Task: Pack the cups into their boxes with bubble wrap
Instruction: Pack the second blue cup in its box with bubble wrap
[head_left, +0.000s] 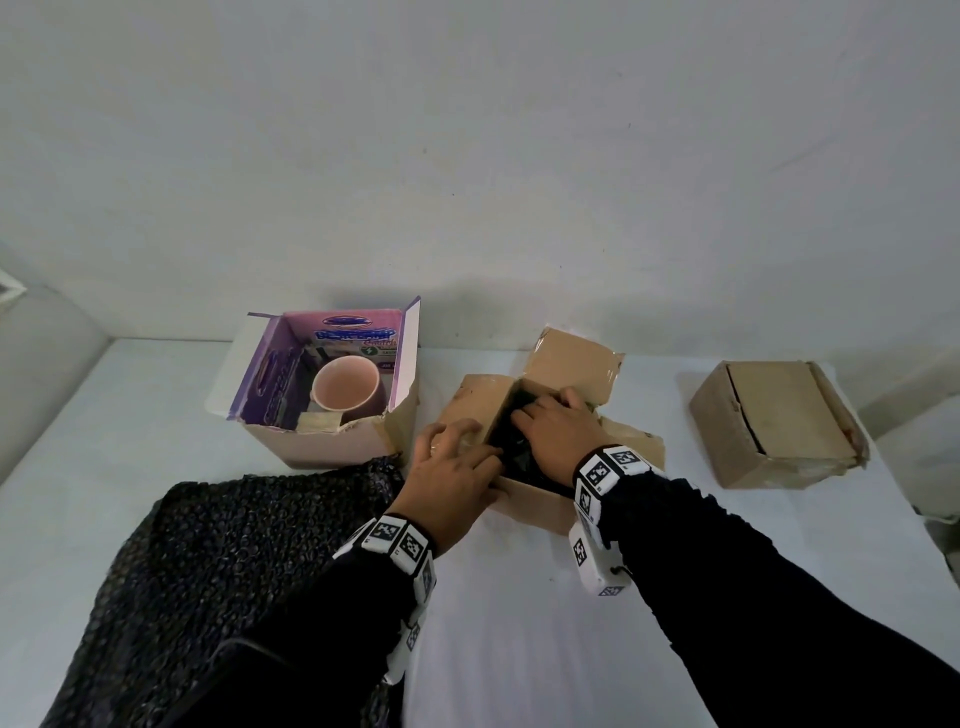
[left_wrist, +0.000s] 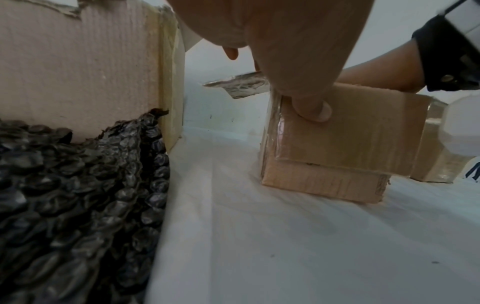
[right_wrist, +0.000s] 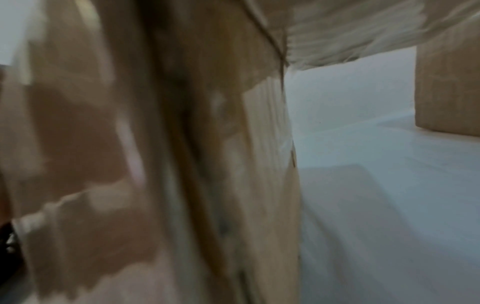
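A white-covered table is seen under everything. A big sheet of black bubble wrap is spread over its near left part, its far edge lying against the purple-lined box. That box stands open at the far left, and a pink cup is seen inside it, uncovered and tilted toward the camera. Far to the right, well apart, a closed brown box is set on the table. In the middle, the open brown box is being worked on, its flaps folded outward. The left hand is clamped on the box's near left corner: in the left wrist view the thumb is pressed against the taped side wall, fingers curled over the top edge. The right hand is pushed down into the opening, fingers laid straight on a black bubble-wrapped bundle inside. Whether a cup is in that bundle cannot be told. The right wrist view is blurred; only cardboard is made out.
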